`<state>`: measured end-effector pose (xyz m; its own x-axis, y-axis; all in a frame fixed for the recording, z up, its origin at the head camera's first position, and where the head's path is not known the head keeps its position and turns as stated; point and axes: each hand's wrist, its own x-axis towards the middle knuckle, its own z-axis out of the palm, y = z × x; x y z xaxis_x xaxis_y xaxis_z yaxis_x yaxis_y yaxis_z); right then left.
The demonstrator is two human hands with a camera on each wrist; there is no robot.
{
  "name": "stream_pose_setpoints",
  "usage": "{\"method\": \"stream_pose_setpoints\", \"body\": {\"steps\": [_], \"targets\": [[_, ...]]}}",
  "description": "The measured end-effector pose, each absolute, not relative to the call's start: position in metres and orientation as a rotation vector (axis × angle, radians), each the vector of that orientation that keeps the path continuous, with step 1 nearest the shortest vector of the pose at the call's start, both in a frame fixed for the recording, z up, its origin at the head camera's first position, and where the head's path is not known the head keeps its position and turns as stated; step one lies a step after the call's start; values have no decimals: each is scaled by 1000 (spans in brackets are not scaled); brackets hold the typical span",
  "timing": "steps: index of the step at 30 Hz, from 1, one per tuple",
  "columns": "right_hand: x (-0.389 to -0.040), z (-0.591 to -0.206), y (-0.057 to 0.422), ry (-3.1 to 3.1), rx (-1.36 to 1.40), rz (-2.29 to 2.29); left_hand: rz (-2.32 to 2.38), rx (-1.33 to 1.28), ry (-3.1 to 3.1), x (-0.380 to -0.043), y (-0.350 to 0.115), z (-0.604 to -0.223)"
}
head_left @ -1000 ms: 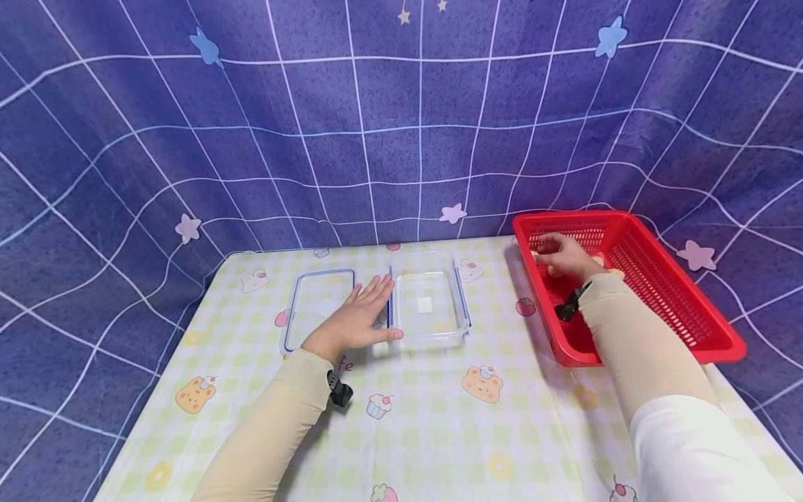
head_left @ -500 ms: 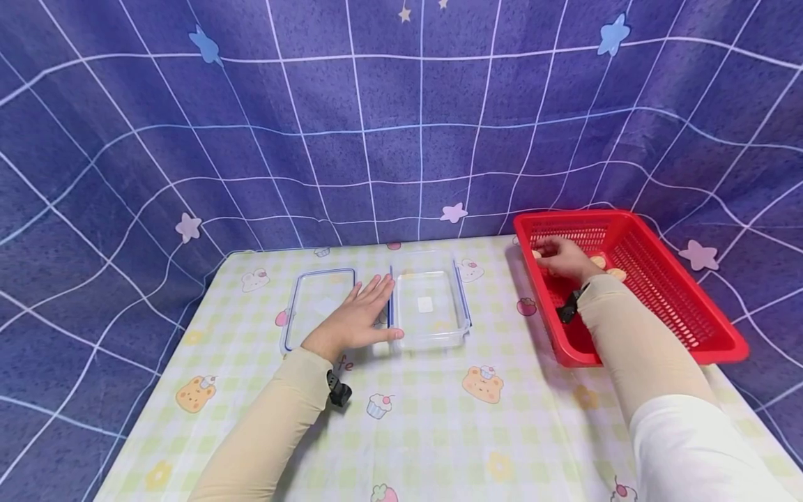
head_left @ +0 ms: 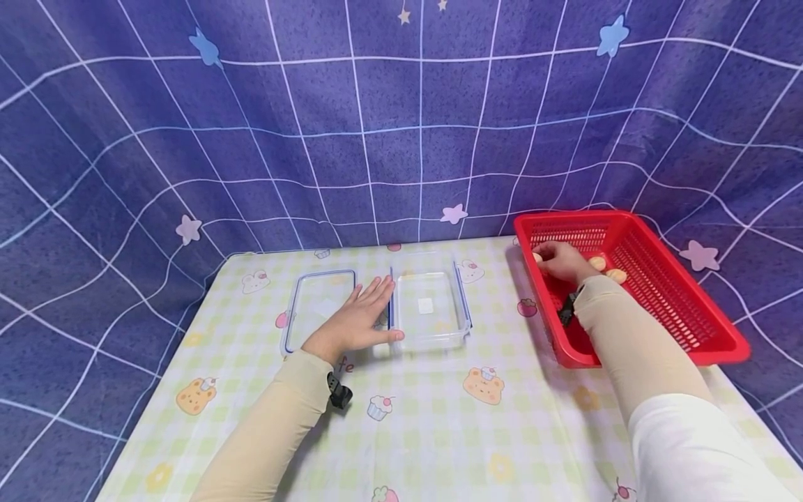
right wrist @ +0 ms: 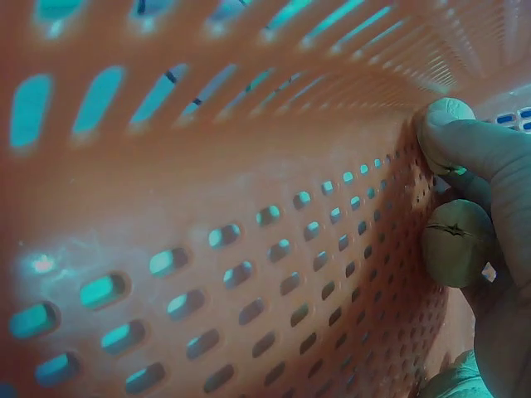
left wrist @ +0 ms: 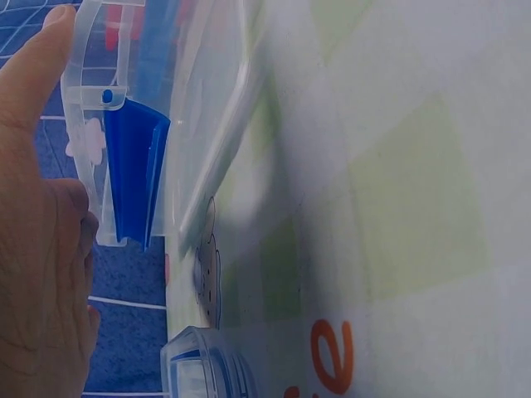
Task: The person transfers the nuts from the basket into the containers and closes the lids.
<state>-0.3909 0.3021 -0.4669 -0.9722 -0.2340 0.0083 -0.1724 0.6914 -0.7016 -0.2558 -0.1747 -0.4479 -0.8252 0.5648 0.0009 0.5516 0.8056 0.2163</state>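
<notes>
Right hand (head_left: 561, 262), right of frame, gripping round tan walnut-like piece (right wrist: 431, 148) inside red perforated plastic basket (head_left: 665, 296). Clear blue-latched rectangular plastic container (head_left: 433, 337) lying leftward at centre, long axis running up-frame; left hand (head_left: 356, 323) nearer, resting spread, gripless, along its left edge.

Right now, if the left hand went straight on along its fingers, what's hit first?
The clear rectangular plastic container, on its left side by the blue plastic latch. The left hand looks at or against the rim; whether it touches is unclear.
</notes>
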Motion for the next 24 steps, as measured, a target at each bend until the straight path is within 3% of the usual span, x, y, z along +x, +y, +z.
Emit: {"method": "stream_pose_setpoints", "body": {"steps": [24], "targets": [[-392,-447,305,2517,-134,-1491,300,909,2943,-258,-175,-452]]}}
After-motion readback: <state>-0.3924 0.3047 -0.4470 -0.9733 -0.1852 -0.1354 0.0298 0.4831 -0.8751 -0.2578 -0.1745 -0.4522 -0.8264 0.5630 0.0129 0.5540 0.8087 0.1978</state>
